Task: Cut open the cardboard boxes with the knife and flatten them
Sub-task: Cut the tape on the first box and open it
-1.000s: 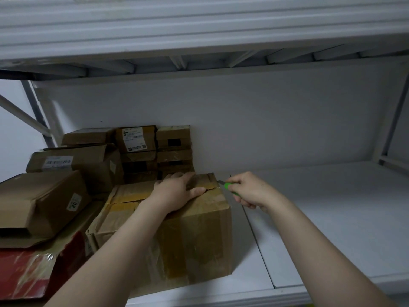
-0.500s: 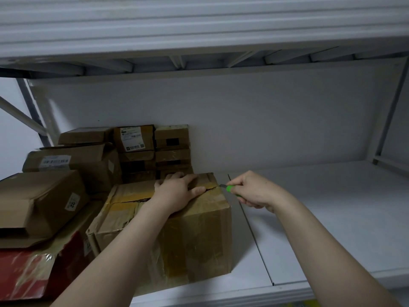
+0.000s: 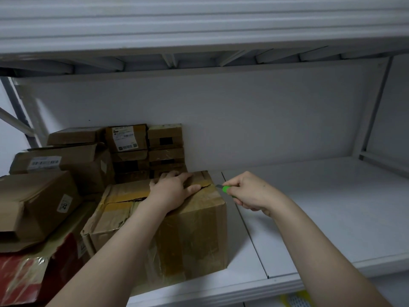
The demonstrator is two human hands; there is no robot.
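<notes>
The box [image 3: 192,235] stands on the white shelf [image 3: 321,207], near the front edge, left of the shelf's panel joint. Its sides and top are wrapped in clear and brown tape. A dark seam [image 3: 204,186] runs across the top toward the right edge.

The left hand [image 3: 171,191] lies palm down on the box top, at the far right part. The fingers are extended and spread flat against the cardboard; the thumb lies beside the seam.

The right hand [image 3: 250,191] is just right of the box, at the level of its top. Its fingers are curled tightly round the green knife [image 3: 224,188]. Only the front of the handle and the short grey blade show. The blade points left, at the right end of the seam; whether it touches the cardboard cannot be told.

Small boxes [image 3: 143,147] are stacked against the back wall, behind the box. A labelled box [image 3: 33,202] rests tilted on a red box [image 3: 26,278] at the left. An upper shelf [image 3: 199,23] spans the top of the view.
</notes>
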